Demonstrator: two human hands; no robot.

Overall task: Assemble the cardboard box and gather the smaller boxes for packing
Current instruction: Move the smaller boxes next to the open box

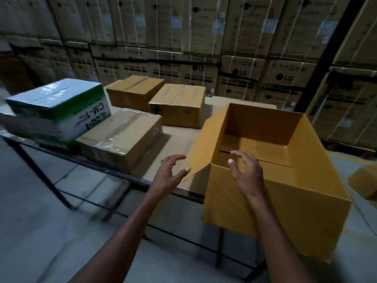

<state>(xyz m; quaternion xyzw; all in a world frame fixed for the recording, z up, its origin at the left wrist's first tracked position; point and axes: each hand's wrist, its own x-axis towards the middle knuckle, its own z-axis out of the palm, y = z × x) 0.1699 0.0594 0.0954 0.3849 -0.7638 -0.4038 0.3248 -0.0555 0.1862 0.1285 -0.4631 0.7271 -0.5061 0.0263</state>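
I see a counter (179, 137) with a tan top on a dark metal frame, standing on a grey floor (36, 231); the far wall is stacked cartons (234, 64). The big open box (275, 193) sits at the near right edge, empty, its left flap (206, 144) raised; three sealed brown boxes (177, 105) and a green-and-white box (57, 111) lie to the left. My left hand (169, 174) hovers spread beside the flap, holding nothing; my right hand (246, 170) curls open over the near rim, gripping nothing.

Dim light falling across a warehouse, strapped cartons (240, 48) stacking up as a wall behind, table (179, 137) standing on grey floor (40, 231), dark post (326, 58) rising at right.
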